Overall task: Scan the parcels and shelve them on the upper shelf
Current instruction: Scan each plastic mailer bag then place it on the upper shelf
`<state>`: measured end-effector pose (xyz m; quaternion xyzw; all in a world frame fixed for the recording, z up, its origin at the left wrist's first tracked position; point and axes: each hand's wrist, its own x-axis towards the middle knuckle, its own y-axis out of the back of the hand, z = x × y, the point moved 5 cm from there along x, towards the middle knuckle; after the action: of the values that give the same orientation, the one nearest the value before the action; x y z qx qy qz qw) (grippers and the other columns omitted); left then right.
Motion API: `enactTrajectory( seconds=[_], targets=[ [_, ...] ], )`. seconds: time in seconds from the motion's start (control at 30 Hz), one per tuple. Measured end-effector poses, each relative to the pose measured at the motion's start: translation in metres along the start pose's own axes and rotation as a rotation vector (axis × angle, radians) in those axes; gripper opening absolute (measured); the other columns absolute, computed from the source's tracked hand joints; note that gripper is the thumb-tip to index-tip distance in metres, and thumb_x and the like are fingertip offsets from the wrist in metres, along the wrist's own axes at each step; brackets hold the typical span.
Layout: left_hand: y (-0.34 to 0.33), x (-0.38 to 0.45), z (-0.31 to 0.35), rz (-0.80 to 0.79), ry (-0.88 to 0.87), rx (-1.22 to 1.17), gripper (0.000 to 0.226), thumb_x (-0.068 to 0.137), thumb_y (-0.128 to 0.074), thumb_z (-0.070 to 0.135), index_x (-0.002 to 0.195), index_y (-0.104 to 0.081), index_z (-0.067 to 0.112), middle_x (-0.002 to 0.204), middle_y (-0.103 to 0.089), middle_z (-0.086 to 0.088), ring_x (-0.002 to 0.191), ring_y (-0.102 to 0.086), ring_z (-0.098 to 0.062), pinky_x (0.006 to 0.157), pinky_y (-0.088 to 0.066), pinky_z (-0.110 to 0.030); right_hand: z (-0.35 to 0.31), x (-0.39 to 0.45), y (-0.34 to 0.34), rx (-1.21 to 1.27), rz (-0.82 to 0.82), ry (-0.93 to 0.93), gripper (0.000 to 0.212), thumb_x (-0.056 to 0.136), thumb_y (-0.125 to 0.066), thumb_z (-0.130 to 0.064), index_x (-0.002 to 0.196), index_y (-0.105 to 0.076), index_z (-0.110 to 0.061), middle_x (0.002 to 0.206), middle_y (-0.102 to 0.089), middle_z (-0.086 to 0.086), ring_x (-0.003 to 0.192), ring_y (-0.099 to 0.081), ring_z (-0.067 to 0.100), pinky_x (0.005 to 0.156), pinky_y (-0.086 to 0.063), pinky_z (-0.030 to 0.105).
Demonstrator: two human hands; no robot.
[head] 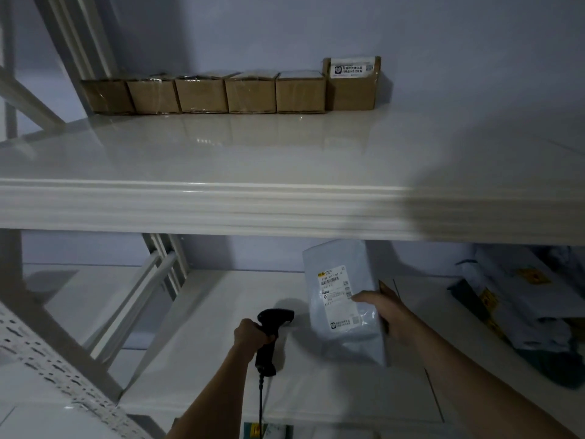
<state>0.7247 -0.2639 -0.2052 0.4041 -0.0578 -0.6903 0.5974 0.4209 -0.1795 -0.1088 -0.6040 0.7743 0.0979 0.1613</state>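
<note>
Parcels are the business of this moment, and they sit in three places. Largest in view is the upper shelf [285,160], a glossy pale board whose front edge runs across the middle of the picture; along its back, against the wall, stands a row of brown cardboard boxes [234,91], side by side and touching, the rightmost taller than the rest. Most of that board is bare in front of them. Below, at the right of the lower shelf [202,318], lies a loose heap of bagged parcels [519,305], dim and hard to count.

Between them, held upright under the upper board, is a grey poly mailer [343,304] with its white shipping label [336,288] facing the camera. The right hand [387,315] pinches it at its right edge, thumb on the front just beside the label. The left hand [253,335] is wrapped round the grip of a black corded scanner [270,331], whose head points toward the mailer — so the scan looks to be the step in hand, though no beam shows.

By its look the mailer is light, soft and slick; it should sag if held by a corner. A grip along one edge, clear of the barcode, seems soundest — and it may need laying flat or leaning on a box.
</note>
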Motion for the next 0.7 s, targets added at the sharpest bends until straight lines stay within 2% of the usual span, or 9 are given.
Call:
enactTrajectory(
  seconds=[0.1,0.2,0.27,0.33,0.4,0.47,0.6,0.67,0.7],
  targets=[
    [-0.001,0.004,0.001,0.063,-0.009,0.096,0.038,0.073,-0.08,0.033,0.09,-0.065,0.003,0.091,-0.07,-0.013,0.093,-0.069,-0.028,0.068,-0.051,-0.031,-0.004,0.002,0.0,-0.031,-0.074,-0.011,0.061,0.064,-0.079,-0.013,0.123,-0.063,-0.014,0.109,-0.076,0.014,0.1,-0.073,0.039,0.092,-0.056,0.06],
    [-0.001,0.007,-0.004,0.078,0.016,0.185,0.048,0.078,-0.075,0.034,0.108,-0.059,0.0,0.105,-0.069,-0.015,0.098,-0.067,-0.029,0.068,-0.047,-0.028,-0.009,0.005,0.0,-0.062,-0.129,-0.011,0.064,0.061,-0.078,-0.011,0.123,-0.062,-0.011,0.108,-0.076,0.016,0.101,-0.072,0.04,0.092,-0.057,0.055],
    [0.001,0.005,-0.006,0.075,0.037,0.207,0.043,0.082,-0.071,0.032,0.108,-0.055,0.001,0.099,-0.063,-0.012,0.096,-0.065,-0.029,0.067,-0.046,-0.028,-0.012,0.008,0.0,-0.078,-0.17,-0.018,0.065,0.062,-0.078,-0.009,0.124,-0.061,-0.011,0.11,-0.076,0.016,0.102,-0.072,0.039,0.09,-0.058,0.053],
    [0.004,0.002,-0.007,0.079,0.056,0.2,0.027,0.084,-0.067,0.023,0.095,-0.053,0.003,0.09,-0.059,-0.012,0.083,-0.062,-0.028,0.064,-0.046,-0.029,-0.015,0.011,-0.002,-0.093,-0.213,-0.022,0.065,0.062,-0.079,-0.009,0.125,-0.06,-0.012,0.111,-0.076,0.015,0.103,-0.072,0.038,0.091,-0.058,0.053],
    [0.007,0.001,-0.011,0.081,0.09,0.106,0.018,0.082,-0.066,0.013,0.081,-0.051,0.003,0.081,-0.059,-0.015,0.071,-0.058,-0.028,0.061,-0.048,-0.03,-0.019,0.013,-0.002,-0.127,-0.243,-0.013,0.07,0.059,-0.081,-0.01,0.126,-0.06,-0.012,0.113,-0.075,0.014,0.105,-0.071,0.038,0.093,-0.057,0.054],
    [0.015,-0.002,-0.012,0.09,0.105,0.022,0.017,0.08,-0.068,0.009,0.078,-0.054,0.001,0.075,-0.058,-0.016,0.067,-0.056,-0.027,0.058,-0.047,-0.031,-0.021,0.013,-0.002,-0.164,-0.272,-0.003,0.078,0.053,-0.084,-0.015,0.128,-0.06,-0.012,0.115,-0.075,0.013,0.108,-0.07,0.037,0.098,-0.054,0.056],
    [0.033,-0.02,0.0,0.105,0.008,-0.164,0.021,0.079,-0.075,0.009,0.098,-0.069,0.003,0.076,-0.06,-0.013,0.073,-0.057,-0.025,0.066,-0.046,-0.029,-0.022,0.005,0.001,-0.253,-0.335,0.013,0.077,0.053,-0.084,-0.018,0.126,-0.061,-0.014,0.117,-0.075,0.007,0.11,-0.07,0.032,0.1,-0.053,0.054],
    [0.03,-0.048,0.023,-0.04,-0.091,-0.319,0.038,0.077,-0.078,0.005,0.113,-0.066,0.009,0.091,-0.067,-0.016,0.082,-0.061,-0.025,0.071,-0.05,-0.03,-0.022,-0.005,-0.001,-0.278,-0.369,0.015,0.068,0.059,-0.081,-0.013,0.125,-0.062,-0.015,0.116,-0.075,0.006,0.11,-0.07,0.03,0.1,-0.054,0.051],
    [0.025,-0.065,0.037,-0.144,-0.139,-0.375,0.048,0.073,-0.08,0.006,0.118,-0.064,0.013,0.102,-0.069,-0.016,0.091,-0.064,-0.025,0.079,-0.054,-0.035,-0.021,-0.011,-0.002,-0.281,-0.384,0.018,0.066,0.061,-0.081,-0.012,0.125,-0.062,-0.016,0.116,-0.075,0.006,0.11,-0.071,0.029,0.1,-0.054,0.05]
  ],
)
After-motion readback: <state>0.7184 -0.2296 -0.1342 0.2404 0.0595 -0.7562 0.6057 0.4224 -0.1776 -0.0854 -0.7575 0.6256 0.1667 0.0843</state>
